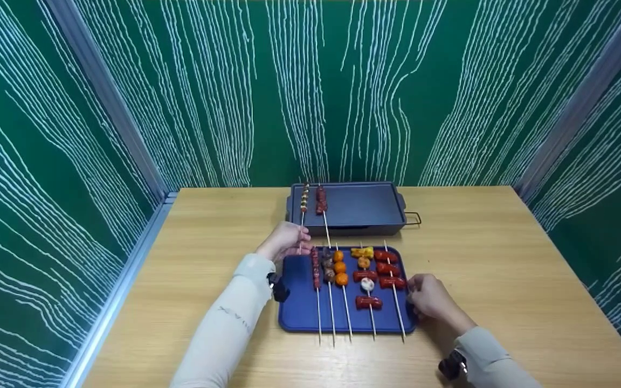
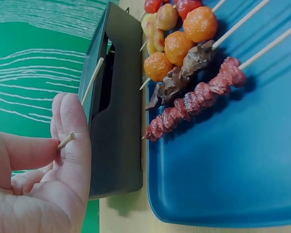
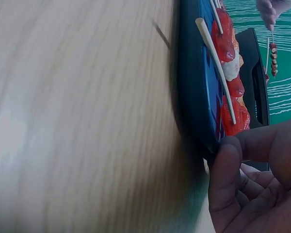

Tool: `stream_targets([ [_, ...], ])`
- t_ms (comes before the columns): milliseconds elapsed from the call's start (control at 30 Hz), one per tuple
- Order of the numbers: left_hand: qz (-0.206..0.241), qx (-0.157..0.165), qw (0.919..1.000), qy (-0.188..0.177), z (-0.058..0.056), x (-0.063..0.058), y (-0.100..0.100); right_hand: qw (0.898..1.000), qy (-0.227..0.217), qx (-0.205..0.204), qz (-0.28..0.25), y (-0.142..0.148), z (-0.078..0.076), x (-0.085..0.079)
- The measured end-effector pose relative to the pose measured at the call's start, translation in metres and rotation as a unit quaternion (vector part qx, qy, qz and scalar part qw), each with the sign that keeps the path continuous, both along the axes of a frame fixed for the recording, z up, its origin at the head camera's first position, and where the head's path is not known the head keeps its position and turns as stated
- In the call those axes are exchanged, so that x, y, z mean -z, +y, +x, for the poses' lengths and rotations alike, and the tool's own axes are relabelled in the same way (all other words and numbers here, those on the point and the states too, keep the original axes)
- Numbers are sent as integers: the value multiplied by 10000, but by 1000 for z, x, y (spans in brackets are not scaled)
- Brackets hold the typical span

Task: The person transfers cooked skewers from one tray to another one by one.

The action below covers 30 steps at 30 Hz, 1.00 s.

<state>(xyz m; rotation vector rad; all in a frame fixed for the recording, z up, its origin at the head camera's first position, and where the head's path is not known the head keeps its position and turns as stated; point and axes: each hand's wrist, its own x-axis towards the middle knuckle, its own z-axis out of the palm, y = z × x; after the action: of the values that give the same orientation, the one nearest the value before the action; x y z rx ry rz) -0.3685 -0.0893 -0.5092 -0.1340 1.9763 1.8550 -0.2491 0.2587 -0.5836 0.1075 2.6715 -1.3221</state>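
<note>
My left hand (image 1: pixel 288 240) pinches the stick of a skewer (image 1: pixel 304 200) threaded with small pale and dark pieces. This skewer's food end is over the left side of the grey grill (image 1: pixel 364 206). In the left wrist view, the stick's blunt end (image 2: pixel 66 141) pokes out between thumb and fingers. Beside it a dark red meat skewer (image 1: pixel 321 200) lies on the grill, its stick sticking out over the front edge. My right hand (image 1: pixel 430 296) grips the right rim of the blue tray (image 1: pixel 298 304) between thumb and fingers; in the right wrist view the thumb (image 3: pixel 228 167) presses at the rim.
Several skewers lie on the tray: red meat (image 1: pixel 316 269), dark brown meat (image 1: pixel 328 267), orange balls (image 1: pixel 340 268), a mixed one (image 1: pixel 365 276) and red sausage pieces (image 1: pixel 388 269). Their sticks overhang the near rim. A wire handle (image 1: pixel 413 218) juts from the grill's right side.
</note>
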Motion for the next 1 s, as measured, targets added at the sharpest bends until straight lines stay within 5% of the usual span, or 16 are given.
stream_targets([
  [600, -150, 279, 9995, 61, 24, 6, -16, 10000, -82, 10, -30, 1, -2, 2],
  [1000, 151, 108, 9998, -72, 42, 16, -19, 9998, -136, 58, -110, 1, -2, 4],
])
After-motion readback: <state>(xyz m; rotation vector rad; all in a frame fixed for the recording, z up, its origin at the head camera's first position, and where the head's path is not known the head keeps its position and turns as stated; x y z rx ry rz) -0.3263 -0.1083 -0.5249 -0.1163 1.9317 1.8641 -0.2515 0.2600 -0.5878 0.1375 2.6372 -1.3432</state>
